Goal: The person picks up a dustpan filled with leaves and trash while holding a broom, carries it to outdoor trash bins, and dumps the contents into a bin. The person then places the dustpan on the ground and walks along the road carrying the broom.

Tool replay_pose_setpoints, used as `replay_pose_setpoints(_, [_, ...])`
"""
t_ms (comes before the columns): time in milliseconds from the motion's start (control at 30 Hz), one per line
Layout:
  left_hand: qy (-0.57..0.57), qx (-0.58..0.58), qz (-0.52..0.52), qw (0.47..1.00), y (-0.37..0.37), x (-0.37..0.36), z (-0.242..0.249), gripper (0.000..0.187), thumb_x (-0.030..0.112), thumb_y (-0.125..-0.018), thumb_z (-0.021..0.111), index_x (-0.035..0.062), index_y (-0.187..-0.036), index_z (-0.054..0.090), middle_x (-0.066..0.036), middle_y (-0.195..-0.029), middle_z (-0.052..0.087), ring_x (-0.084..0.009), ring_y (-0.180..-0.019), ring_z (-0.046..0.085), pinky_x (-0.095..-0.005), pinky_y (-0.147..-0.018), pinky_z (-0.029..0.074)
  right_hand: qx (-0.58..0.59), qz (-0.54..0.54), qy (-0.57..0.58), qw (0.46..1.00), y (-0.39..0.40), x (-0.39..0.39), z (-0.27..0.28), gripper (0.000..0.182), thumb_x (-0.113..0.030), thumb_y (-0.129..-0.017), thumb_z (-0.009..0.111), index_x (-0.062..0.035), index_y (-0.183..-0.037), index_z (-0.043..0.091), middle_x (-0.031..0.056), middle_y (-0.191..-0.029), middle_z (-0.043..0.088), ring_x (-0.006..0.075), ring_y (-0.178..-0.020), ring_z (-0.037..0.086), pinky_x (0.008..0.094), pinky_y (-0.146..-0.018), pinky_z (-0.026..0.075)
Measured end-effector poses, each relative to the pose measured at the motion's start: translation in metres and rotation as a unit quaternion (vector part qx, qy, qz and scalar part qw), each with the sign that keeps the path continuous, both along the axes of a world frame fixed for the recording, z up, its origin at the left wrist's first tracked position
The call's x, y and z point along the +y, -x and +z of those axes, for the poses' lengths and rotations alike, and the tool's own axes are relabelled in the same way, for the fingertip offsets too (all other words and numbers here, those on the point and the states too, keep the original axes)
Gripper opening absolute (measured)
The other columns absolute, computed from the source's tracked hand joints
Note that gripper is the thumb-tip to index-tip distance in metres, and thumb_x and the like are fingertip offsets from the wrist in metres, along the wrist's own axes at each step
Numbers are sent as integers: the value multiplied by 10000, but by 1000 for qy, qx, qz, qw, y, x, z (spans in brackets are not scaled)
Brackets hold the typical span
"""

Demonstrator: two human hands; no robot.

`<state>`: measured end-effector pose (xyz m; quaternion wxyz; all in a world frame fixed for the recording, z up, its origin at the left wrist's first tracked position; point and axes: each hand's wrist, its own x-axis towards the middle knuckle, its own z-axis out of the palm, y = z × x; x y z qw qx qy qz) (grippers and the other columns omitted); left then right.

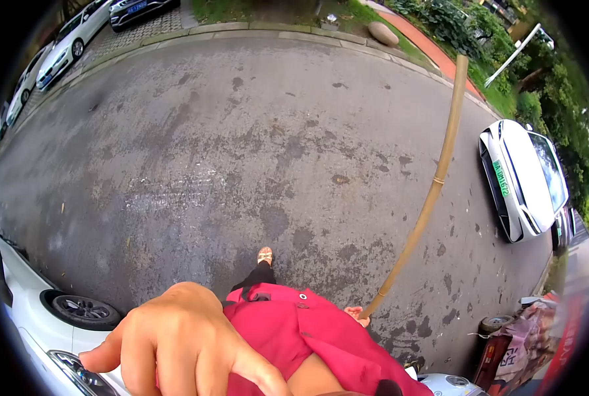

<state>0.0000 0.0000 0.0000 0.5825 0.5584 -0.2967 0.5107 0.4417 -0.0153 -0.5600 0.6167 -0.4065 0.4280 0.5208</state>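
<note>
My right hand (357, 315) is closed around the lower part of a long bamboo pole (435, 181). From there the pole rises up and to the right across the road, its far end near the opposite kerb. Close to the camera at the lower left is my left hand (182, 343), back upward, with its digits apart and bent down. Its fingertips partly run out of the frame, and nothing shows in it. Behind it lies the front of my red jacket (274, 313). One foot in a light patterned shoe (264, 255) is on the road.
A white car (522, 178) faces me at the right. Another white car (37, 317) stands close at the lower left. Several cars are parked at the upper left. A boulder (383, 33) sits behind the far kerb (294, 34). A cloth-covered vehicle (519, 340) is at the lower right.
</note>
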Motion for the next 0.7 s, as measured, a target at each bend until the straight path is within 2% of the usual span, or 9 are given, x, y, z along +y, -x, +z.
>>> replay_pose_setpoints(67, [-32, 12, -10, 999, -1, 6, 6, 576, 307, -952, 237, -42, -582, 507, -70, -461, 352, -162, -410, 381, -638, -779, 371, 31, -43, 58, 997, 12, -1, 3, 348, -472, -733, 432, -127, -732, 480, -36, -585, 517, 113, -519, 520, 322, -524, 331])
replay_pose_setpoints(100, [-45, -27, -4, 999, 45, 99, 8, 576, 307, -952, 237, -42, -582, 507, -70, -461, 352, -162, -410, 381, -638, -779, 371, 8, -39, 72, 997, 23, 37, 24, 351, -474, -732, 433, -127, -732, 480, -35, -586, 518, 113, -519, 520, 322, -524, 331])
replay_pose_setpoints(167, [-41, -25, -12, 999, 69, 151, 21, 502, 376, -916, 387, 44, -584, 565, -21, -476, 409, -117, -414, 389, -584, -857, 355, -1, -47, 76, 996, 52, 98, 23, 356, -478, -730, 434, -125, -732, 480, -33, -588, 519, 113, -521, 519, 321, -524, 331])
replay_pose_setpoints(300, [-48, -16, -45, 998, 101, 258, 24, 489, 355, -916, 399, 41, -578, 566, -24, -476, 405, -113, -416, 386, -569, -852, 369, -21, -53, 62, 996, 95, 217, 25, 367, -486, -726, 436, -122, -732, 480, -31, -591, 520, 113, -523, 518, 320, -523, 330])
replay_pose_setpoints(567, [-45, -19, -51, 998, 144, 475, -7, 487, 346, -913, 412, 28, -579, 567, -30, -484, 432, -121, -426, 415, -566, -844, 376, -53, -33, 71, 996, 143, 433, -22, 388, -502, -719, 440, -116, -733, 480, -25, -598, 524, 112, -529, 515, 318, -522, 329])
replay_pose_setpoints(700, [-12, 9, -12, 1000, 161, 590, 0, 484, 349, -909, 423, 29, -574, 565, -33, -490, 457, -119, -435, 434, -582, -855, 365, -72, -26, 61, 995, 156, 548, -50, 399, -510, -715, 442, -113, -733, 480, -22, -601, 526, 112, -531, 513, 317, -522, 328])
